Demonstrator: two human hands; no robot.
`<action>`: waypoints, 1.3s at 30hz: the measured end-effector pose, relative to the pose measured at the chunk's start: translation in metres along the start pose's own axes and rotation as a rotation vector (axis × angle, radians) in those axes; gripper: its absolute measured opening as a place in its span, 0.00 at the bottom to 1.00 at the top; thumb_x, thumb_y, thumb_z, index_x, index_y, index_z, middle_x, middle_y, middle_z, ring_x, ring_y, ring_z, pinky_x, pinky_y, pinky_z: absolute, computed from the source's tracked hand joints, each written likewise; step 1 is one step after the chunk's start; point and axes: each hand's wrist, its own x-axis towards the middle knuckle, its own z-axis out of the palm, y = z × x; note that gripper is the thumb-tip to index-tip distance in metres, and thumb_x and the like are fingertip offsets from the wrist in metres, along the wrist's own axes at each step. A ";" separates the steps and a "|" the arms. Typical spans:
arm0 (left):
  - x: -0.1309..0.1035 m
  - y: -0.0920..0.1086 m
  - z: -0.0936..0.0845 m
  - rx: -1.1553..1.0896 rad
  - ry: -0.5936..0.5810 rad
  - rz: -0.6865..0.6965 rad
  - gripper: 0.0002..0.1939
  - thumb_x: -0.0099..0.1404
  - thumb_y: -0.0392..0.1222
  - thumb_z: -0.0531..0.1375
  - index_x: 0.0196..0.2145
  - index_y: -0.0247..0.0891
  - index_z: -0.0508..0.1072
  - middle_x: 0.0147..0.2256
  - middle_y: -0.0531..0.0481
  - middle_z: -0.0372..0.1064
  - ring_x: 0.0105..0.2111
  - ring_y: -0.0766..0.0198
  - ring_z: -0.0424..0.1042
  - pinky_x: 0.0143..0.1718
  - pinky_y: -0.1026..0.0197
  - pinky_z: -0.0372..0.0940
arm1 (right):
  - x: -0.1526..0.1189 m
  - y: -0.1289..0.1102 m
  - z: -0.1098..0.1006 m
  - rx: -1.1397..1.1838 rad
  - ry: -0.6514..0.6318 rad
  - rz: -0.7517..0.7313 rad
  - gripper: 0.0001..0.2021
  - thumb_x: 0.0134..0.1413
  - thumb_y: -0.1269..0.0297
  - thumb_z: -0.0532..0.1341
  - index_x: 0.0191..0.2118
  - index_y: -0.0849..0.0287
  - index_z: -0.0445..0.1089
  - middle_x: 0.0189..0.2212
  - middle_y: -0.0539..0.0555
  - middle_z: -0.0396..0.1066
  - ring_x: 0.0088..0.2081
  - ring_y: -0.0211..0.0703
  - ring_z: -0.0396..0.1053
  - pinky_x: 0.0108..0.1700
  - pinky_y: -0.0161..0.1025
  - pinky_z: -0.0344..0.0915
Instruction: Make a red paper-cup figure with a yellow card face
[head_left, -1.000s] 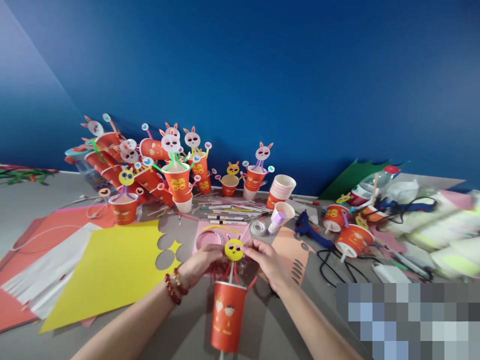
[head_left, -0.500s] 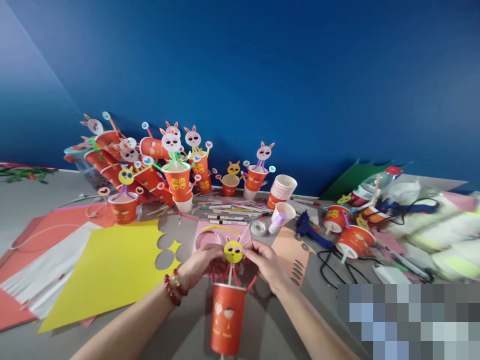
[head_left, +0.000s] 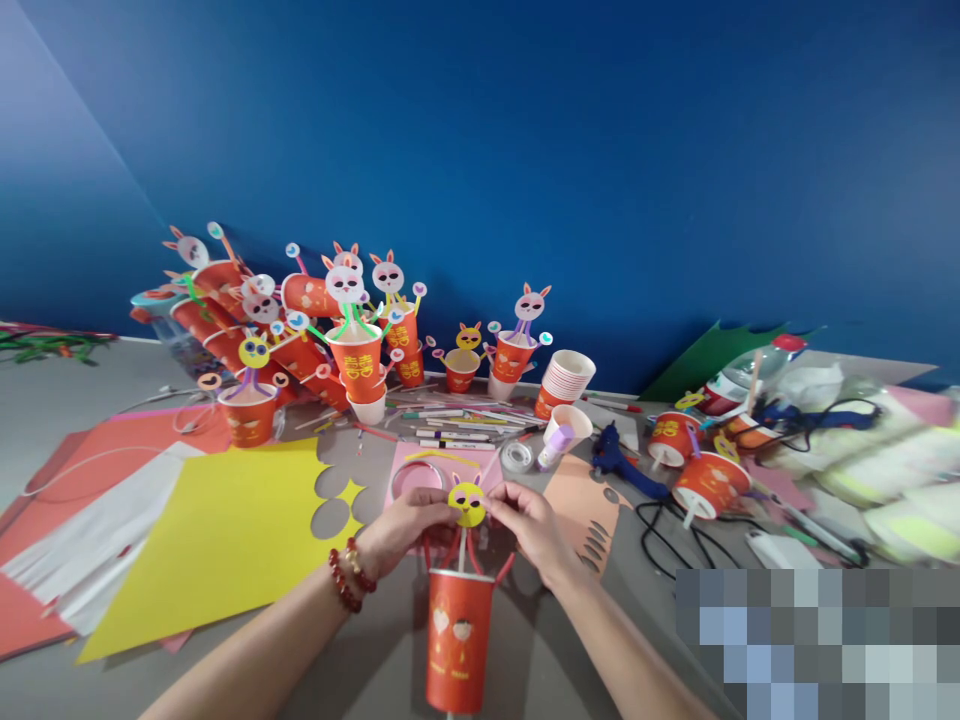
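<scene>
A round yellow rabbit face point(head_left: 467, 504) with pink eye patches sits above a red paper cup point(head_left: 459, 640). My left hand point(head_left: 417, 517) pinches the face's left edge. On its right edge the fingertips of my right hand point(head_left: 529, 524) are closed. Under the face a pale stick and red pipe cleaners run down to the cup's mouth. The cup hangs upright below both hands, with a stick end showing at its base.
Finished rabbit cups point(head_left: 355, 365) crowd the back left. A yellow sheet point(head_left: 217, 540) lies at left. Stacked cups point(head_left: 568, 378), pens point(head_left: 454, 436), a tape roll point(head_left: 517, 457) and a purple glue stick point(head_left: 555, 446) are behind my hands. A blue glue gun point(head_left: 626, 465) with black cable lies at right.
The red cup has swung very slightly to the right and down. Both hands keep nearly the same place at the yellow face.
</scene>
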 end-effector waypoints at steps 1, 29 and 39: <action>-0.001 0.001 0.001 0.009 -0.007 0.003 0.19 0.50 0.47 0.71 0.36 0.30 0.79 0.29 0.43 0.78 0.27 0.65 0.75 0.29 0.67 0.66 | 0.000 -0.001 0.000 -0.019 0.004 -0.011 0.20 0.43 0.46 0.71 0.25 0.59 0.68 0.20 0.48 0.68 0.24 0.39 0.64 0.27 0.35 0.62; -0.001 -0.001 0.002 0.057 -0.012 0.067 0.22 0.49 0.51 0.73 0.36 0.32 0.81 0.32 0.43 0.79 0.29 0.63 0.75 0.33 0.65 0.66 | -0.002 -0.004 0.003 -0.072 -0.019 -0.067 0.19 0.47 0.46 0.69 0.26 0.58 0.69 0.20 0.47 0.67 0.23 0.39 0.64 0.27 0.35 0.61; -0.001 0.000 0.000 0.048 -0.168 0.099 0.20 0.51 0.42 0.71 0.42 0.33 0.78 0.35 0.45 0.78 0.35 0.60 0.75 0.41 0.60 0.66 | -0.002 -0.006 0.000 -0.097 0.038 -0.093 0.20 0.46 0.46 0.69 0.26 0.59 0.70 0.21 0.48 0.67 0.24 0.38 0.61 0.28 0.35 0.57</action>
